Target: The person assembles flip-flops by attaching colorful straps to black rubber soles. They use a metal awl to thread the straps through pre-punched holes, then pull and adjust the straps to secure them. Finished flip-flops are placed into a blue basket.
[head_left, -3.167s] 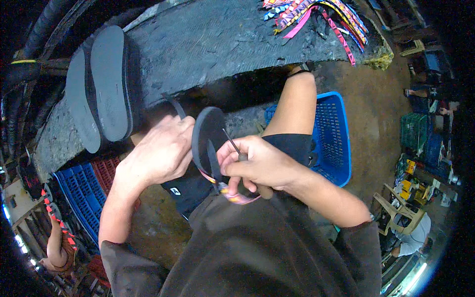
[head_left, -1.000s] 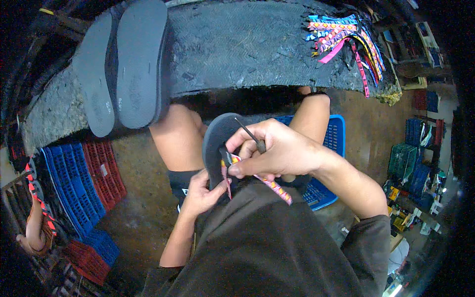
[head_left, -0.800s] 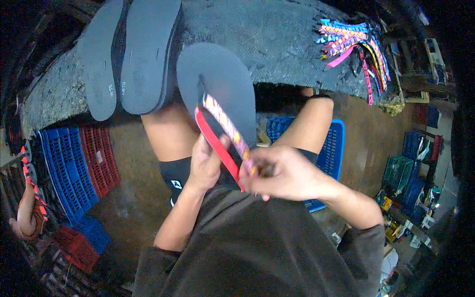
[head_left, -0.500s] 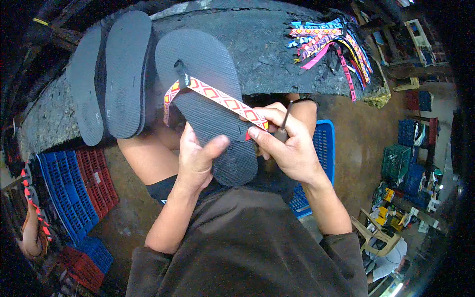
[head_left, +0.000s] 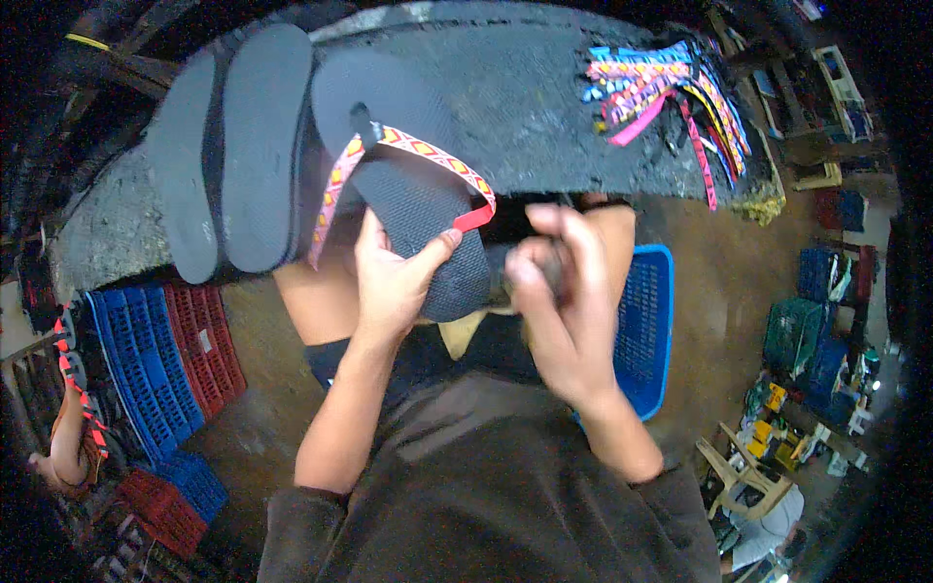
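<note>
My left hand [head_left: 394, 282] is closed on a dark grey flip-flop [head_left: 449, 282], its thumb against the red end of a patterned strap [head_left: 432, 155]. That strap is fixed at the toe hole; one arm arches to the sole's right edge, the other hangs loose on the left. To the right of the heel and apart from it, my right hand [head_left: 569, 311] is curled round a hand tool [head_left: 552, 270]. The tool is blurred now; the earlier frame shows its thin metal shaft. The flip-flop's toe end rests over the dark bench.
Loose soles [head_left: 264, 155] lie at the bench's left. A bundle of colourful straps [head_left: 671, 83] is on the right of the bench [head_left: 525, 107]. Beside my right leg stands a blue basket [head_left: 653, 330]. Blue and red crates [head_left: 146, 364] are at the left; a person [head_left: 763, 525] sits lower right.
My right hand has let go of the strap and moved down and right, off the flip-flop. The strap's red end now lies under my left thumb.
</note>
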The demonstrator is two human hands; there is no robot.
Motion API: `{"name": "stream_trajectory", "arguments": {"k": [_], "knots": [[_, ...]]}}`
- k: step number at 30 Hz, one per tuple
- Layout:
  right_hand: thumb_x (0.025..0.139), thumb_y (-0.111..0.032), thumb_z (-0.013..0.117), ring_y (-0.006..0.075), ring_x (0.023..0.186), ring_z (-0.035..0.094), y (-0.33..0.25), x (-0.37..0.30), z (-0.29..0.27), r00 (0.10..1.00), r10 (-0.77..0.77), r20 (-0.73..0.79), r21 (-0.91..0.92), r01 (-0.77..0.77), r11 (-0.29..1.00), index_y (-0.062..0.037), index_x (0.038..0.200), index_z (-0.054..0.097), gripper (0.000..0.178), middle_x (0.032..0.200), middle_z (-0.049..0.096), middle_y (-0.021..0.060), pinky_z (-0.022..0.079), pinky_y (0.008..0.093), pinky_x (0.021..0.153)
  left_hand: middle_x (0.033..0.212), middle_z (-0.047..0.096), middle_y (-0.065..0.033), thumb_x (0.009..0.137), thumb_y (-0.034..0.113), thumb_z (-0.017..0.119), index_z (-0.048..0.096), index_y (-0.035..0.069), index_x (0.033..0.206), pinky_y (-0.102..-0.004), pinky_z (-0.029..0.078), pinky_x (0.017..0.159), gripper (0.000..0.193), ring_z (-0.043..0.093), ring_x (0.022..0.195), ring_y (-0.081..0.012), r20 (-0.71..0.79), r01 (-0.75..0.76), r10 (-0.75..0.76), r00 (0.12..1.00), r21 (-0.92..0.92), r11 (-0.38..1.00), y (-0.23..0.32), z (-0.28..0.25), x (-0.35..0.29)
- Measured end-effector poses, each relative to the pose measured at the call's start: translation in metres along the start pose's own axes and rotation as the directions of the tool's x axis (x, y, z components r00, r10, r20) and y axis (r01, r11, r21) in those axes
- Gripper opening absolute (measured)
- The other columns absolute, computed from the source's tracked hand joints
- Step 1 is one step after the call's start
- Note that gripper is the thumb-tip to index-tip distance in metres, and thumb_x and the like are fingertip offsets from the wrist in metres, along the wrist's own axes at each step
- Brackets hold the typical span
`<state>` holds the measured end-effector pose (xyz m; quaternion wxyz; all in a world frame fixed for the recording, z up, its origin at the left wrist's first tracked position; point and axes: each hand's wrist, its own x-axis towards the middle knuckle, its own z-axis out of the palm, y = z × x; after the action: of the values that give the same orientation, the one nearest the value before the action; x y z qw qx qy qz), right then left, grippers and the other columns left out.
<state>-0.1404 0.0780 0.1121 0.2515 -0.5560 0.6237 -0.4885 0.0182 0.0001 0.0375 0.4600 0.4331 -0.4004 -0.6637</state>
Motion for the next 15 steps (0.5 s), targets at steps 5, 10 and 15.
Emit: {"name": "stream_trajectory", "arguments": {"k": [5, 10, 15], "knots": [[0.110, -0.019, 0.056, 0.0318, 0.087, 0.068, 0.024, -0.030, 0.006, 0.943, 0.181, 0.280, -0.093, -0.161, 0.983, -0.0035, 0.151, 0.050, 0.044, 0.107, 0.067, 0.0216, 0.055, 0.0422, 0.075, 0.123, 0.069, -0.0109, 0.083, -0.005, 0.083, 0.054, 0.003, 0.137, -0.0379, 0.062, 0.091, 0.062, 0.071, 0.105, -0.0238, -0.094, 0.095, -0.095, 0.991, -0.011, 0.995, -0.014, -0.005, 0.019], [0.109, -0.023, 0.056, 0.0441, 0.084, 0.069, 0.071, -0.034, 0.024, 0.960, 0.104, 0.258, -0.199, -0.053, 0.979, -0.0035, 0.144, 0.055, 0.040, 0.100, 0.064, 0.0226, 0.057, 0.0518, 0.073, 0.123, 0.069, -0.0107, 0.087, -0.008, 0.080, 0.055, 0.001, 0.136, -0.0363, 0.057, 0.097, 0.055, 0.068, 0.111, -0.0211, -0.066, 0.031, -0.030, 0.997, 0.023, 0.999, -0.019, -0.006, 0.015], [0.102, -0.016, 0.058, 0.0409, 0.070, 0.075, 0.035, 0.012, 0.027, 0.895, 0.133, 0.425, -0.578, 0.155, 0.801, 0.0027, 0.123, 0.063, 0.029, 0.090, 0.071, 0.0205, 0.063, 0.0485, 0.063, 0.116, 0.073, -0.0078, 0.094, -0.001, 0.077, 0.061, 0.001, 0.127, -0.0332, 0.057, 0.091, 0.036, 0.069, 0.102, -0.0169, -0.048, -0.205, 0.226, 0.973, 0.266, 0.942, -0.032, -0.009, 0.013]]}}
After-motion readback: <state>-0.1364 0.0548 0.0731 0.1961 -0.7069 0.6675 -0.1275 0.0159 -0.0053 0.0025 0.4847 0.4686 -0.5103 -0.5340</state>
